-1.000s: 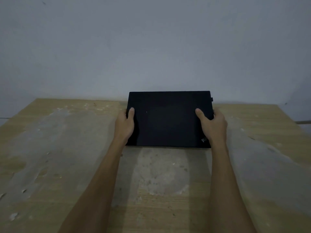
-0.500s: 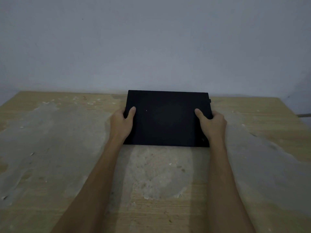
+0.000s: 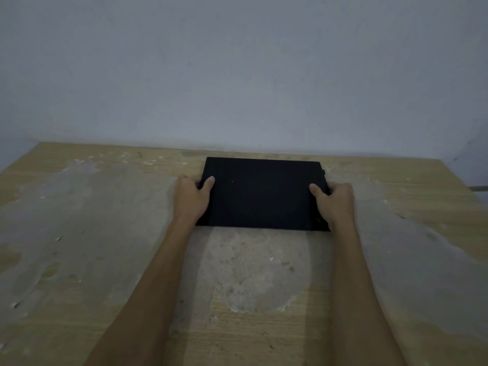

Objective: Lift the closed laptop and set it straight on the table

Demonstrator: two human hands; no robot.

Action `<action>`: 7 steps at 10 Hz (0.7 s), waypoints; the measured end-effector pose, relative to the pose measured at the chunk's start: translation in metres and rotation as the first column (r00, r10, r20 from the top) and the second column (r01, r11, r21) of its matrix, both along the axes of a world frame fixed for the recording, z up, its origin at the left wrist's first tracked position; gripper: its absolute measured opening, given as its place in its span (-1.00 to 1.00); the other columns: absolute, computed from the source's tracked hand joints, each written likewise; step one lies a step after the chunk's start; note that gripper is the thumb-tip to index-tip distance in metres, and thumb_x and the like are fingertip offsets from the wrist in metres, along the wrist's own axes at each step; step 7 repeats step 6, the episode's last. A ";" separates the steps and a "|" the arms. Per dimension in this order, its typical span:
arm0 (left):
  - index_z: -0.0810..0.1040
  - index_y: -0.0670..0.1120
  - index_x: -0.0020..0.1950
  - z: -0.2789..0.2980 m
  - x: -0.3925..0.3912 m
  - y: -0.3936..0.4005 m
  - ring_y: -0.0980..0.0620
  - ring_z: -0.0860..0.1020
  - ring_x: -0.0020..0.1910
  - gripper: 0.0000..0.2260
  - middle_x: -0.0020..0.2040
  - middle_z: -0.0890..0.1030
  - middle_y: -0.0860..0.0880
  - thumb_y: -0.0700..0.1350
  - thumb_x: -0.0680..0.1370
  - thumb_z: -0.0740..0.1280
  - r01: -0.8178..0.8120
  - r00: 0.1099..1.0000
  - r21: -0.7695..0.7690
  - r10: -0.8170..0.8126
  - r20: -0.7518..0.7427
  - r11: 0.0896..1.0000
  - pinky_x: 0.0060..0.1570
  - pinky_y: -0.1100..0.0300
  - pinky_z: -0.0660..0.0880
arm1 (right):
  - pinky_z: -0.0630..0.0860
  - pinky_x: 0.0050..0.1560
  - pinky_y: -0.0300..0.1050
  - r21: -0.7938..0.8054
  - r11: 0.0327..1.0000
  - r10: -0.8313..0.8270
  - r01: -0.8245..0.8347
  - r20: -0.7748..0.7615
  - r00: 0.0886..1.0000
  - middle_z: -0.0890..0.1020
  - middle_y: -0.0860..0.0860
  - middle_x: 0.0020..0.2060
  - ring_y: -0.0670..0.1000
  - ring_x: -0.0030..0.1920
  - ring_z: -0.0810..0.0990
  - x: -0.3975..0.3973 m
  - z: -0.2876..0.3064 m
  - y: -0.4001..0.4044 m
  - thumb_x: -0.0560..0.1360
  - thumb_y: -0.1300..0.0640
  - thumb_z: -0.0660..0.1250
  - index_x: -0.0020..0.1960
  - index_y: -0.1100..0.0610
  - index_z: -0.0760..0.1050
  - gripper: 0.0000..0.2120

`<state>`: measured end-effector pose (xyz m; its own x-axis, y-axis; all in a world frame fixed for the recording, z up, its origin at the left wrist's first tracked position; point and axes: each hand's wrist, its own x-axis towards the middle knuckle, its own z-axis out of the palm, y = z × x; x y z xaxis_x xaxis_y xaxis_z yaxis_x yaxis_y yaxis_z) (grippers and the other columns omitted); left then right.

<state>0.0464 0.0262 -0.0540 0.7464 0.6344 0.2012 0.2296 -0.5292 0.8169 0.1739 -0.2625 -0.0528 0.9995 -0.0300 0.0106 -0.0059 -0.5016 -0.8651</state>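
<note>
Hands grip a closed black laptop [image 3: 264, 194] at its two short sides, far out on a worn wooden table [image 3: 79, 233]. On the left side, the left hand [image 3: 191, 198] wraps the edge with its thumb laid flat on the dark lid and its fingers curled under or around the rim, where they cannot be seen. On the right side, the right hand [image 3: 335, 204] does the same, thumb pointing inward across the lid, the rest of the hand closed over the edge. Both forearms stretch forward from the bottom of the view, bare and nearly parallel. The laptop sits near the far edge of the table, close to a plain pale wall [image 3: 237, 75], its long sides running almost level with that edge and only slightly tilted. Whether its base rests fully on the wood or is lifted just off it cannot be told in the dim light. A small tab sticks out at its far right corner. The tabletop shows light wood grain with large grey, scuffed patches and pale flecks scattered across it.
</note>
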 end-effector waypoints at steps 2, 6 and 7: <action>0.69 -0.25 0.20 0.004 -0.002 -0.003 -0.13 0.68 -0.04 -0.69 0.03 0.71 -0.19 -0.03 0.66 0.34 -0.023 1.000 -0.030 0.023 -0.002 0.999 -0.12 0.05 0.61 | 0.66 0.07 0.19 -0.096 0.995 0.007 -0.003 0.042 0.999 0.61 0.22 0.19 0.24 0.11 0.64 -0.007 0.006 0.000 0.60 -0.02 0.40 0.30 0.23 0.62 -0.60; 0.64 -0.10 0.22 0.095 0.001 -0.014 0.00 0.59 -0.02 -0.79 0.05 0.62 -0.10 -0.11 0.60 0.40 0.017 0.966 0.361 -0.108 0.234 0.932 0.00 0.15 0.50 | 0.49 0.13 -0.08 -0.086 0.991 0.130 -0.102 0.434 0.892 0.57 0.13 0.22 0.10 0.20 0.58 -0.033 0.092 0.014 0.59 0.08 0.42 0.33 0.16 0.56 -0.66; 0.64 -0.10 0.22 0.095 0.001 -0.014 0.00 0.59 -0.02 -0.79 0.05 0.62 -0.10 -0.11 0.60 0.40 0.017 0.966 0.361 -0.108 0.234 0.932 0.00 0.15 0.50 | 0.49 0.13 -0.08 -0.086 0.991 0.130 -0.102 0.434 0.892 0.57 0.13 0.22 0.10 0.20 0.58 -0.033 0.092 0.014 0.59 0.08 0.42 0.33 0.16 0.56 -0.66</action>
